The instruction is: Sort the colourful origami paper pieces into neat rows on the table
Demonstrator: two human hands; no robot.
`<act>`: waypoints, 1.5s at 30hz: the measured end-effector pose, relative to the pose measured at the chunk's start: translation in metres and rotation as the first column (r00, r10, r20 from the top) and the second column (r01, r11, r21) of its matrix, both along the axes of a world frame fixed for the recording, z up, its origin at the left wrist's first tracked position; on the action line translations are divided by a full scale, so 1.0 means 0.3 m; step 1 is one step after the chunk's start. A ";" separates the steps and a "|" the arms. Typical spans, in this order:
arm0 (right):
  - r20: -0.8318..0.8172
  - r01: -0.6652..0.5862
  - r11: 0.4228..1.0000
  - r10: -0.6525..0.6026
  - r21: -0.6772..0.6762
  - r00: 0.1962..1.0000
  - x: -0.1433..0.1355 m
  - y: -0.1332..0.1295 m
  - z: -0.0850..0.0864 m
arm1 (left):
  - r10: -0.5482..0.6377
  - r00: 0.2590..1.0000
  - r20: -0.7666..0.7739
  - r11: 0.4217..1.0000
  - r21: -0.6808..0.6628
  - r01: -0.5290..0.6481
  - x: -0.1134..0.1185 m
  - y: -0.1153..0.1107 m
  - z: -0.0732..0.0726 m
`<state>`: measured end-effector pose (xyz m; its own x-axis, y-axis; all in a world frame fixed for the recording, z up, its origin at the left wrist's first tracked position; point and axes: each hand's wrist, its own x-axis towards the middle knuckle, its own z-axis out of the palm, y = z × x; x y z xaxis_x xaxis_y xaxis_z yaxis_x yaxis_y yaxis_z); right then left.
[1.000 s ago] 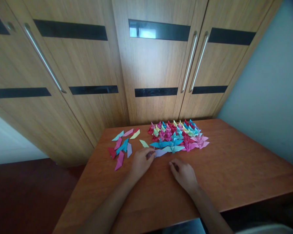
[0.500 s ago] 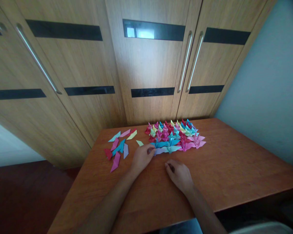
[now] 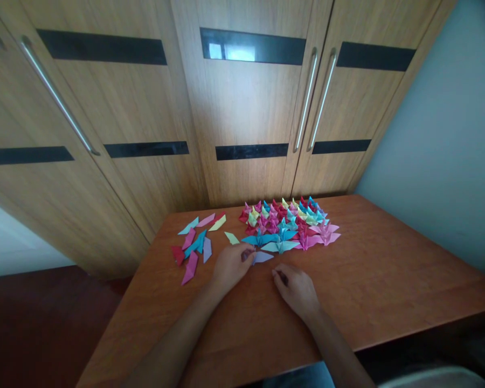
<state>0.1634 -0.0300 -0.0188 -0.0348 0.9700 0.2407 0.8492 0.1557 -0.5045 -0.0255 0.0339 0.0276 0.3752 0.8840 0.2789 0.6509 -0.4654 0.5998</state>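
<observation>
Between the fingertips of my left hand (image 3: 235, 264) is a lavender paper crane (image 3: 263, 257), one wing of which points right; the rest of it is hidden by the fingers. Just behind it, a blue crane (image 3: 260, 238) and a mint crane (image 3: 281, 246) stand at the front left of several rows of colourful cranes (image 3: 291, 220). My right hand (image 3: 297, 288) rests on the table to the right, its fingers curled; whether anything is inside them is hidden.
Flat folded paper pieces lie at the left of the brown table (image 3: 372, 280), among them a magenta one (image 3: 190, 268) and a pale yellow one (image 3: 231, 237). A wooden wardrobe (image 3: 242, 102) stands behind, with a wall (image 3: 436, 140) at the right.
My left hand has drawn the lavender crane slightly toward me, away from the rows, so the blue crane shows more fully. My right hand has stayed about where it was.
</observation>
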 end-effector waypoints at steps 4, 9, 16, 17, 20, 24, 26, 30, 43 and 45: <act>-0.010 -0.004 1.000 0.004 -0.017 1.000 -0.001 -0.001 0.004 | 0.026 0.999 -0.021 1.000 -0.015 -0.027 0.018 0.021 -0.012; -0.020 -0.010 1.000 0.010 0.007 1.000 -0.001 -0.003 0.001 | 0.059 0.998 -0.023 0.998 0.014 -0.058 0.028 0.044 -0.033; -0.021 -0.007 1.000 0.007 0.013 1.000 0.002 0.000 -0.005 | 0.053 0.998 -0.015 0.999 0.007 -0.053 0.047 0.060 -0.038; -0.019 -0.005 1.000 0.005 0.011 1.000 0.002 0.000 -0.004 | 0.052 0.999 -0.014 0.999 0.007 -0.052 0.051 0.060 -0.038; -0.011 -0.004 1.000 0.004 0.014 1.000 0.000 -0.001 0.000 | 0.055 0.998 -0.010 0.998 0.007 -0.055 0.060 0.062 -0.039; -0.017 -0.008 1.000 0.009 0.019 1.000 -0.001 -0.001 0.003 | 0.051 0.999 -0.007 0.999 0.003 -0.051 0.070 0.061 -0.038; -0.022 -0.006 1.000 0.006 0.008 1.000 -0.001 0.000 0.002 | 0.049 0.999 -0.005 0.999 -0.001 -0.049 0.074 0.060 -0.036; -0.031 -0.010 1.000 0.009 -0.021 0.999 0.000 0.002 -0.002 | 0.048 0.999 -0.001 0.999 -0.005 -0.048 0.079 0.057 -0.035; -0.035 -0.006 1.000 0.007 0.028 0.999 0.001 -0.003 -0.002 | 0.070 0.997 0.015 0.997 -0.019 -0.069 0.024 0.037 -0.014; -0.038 -0.007 1.000 0.008 0.021 0.999 0.002 -0.003 -0.003 | 0.073 0.997 0.006 0.997 -0.013 -0.073 -0.018 0.035 -0.006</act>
<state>0.1640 -0.0309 -0.0196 -0.0323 0.9644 0.2626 0.8282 0.1729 -0.5331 -0.0310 0.0445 0.0257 0.3073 0.9126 0.2695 0.6788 -0.4087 0.6101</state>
